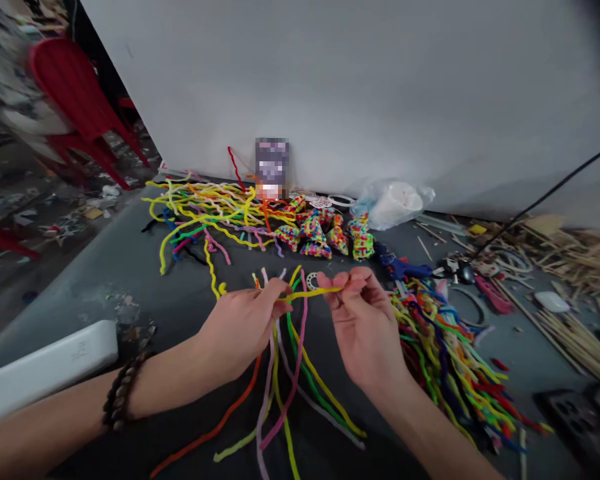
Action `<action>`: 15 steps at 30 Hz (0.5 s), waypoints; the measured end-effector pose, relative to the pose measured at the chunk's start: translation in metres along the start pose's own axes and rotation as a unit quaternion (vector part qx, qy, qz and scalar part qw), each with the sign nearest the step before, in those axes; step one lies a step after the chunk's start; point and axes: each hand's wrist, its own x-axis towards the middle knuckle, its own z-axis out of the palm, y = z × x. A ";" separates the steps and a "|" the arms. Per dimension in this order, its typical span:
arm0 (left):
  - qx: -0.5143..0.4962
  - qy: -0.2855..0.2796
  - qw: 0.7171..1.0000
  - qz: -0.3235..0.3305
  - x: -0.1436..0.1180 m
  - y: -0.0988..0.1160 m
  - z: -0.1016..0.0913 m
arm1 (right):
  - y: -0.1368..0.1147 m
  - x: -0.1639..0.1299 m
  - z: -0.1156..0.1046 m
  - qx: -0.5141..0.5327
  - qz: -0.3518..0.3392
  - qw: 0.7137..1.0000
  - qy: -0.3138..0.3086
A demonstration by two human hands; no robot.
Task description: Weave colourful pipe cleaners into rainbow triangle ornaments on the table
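A yellow pipe cleaner (313,292) stretches level between my two hands. My left hand (245,320) pinches its left part, near the tops of several other pipe cleaners. My right hand (367,320) grips the right end between thumb and fingers. Below and between the hands, loose strands fan out over the dark table, among them an orange pipe cleaner (230,413), a pink pipe cleaner (295,387) and a green pipe cleaner (310,373). A small pale ring with dots (311,280) shows beside my right fingertips. How the strands join behind my left fingers is hidden.
Yellow and pale pipe cleaners (205,207) lie at the back left, beside several multicoloured woven pieces (313,233). A blue glue gun (405,268) and a mixed pipe cleaner bundle (445,353) are at right, near wooden sticks (555,327). A white device (50,367) lies left.
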 end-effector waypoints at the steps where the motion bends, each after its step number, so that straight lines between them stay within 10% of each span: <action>1: 0.015 -0.015 1.000 0.007 0.001 -0.001 0.001 | 0.000 0.002 0.000 0.008 0.008 1.000 0.011; 12: 0.050 0.018 0.984 0.171 -0.019 0.016 0.014 | -0.010 -0.006 0.010 0.043 0.136 0.990 -0.009; 15: 0.020 -0.018 0.991 0.129 -0.017 0.015 0.015 | -0.006 -0.004 0.010 0.043 0.160 0.986 0.003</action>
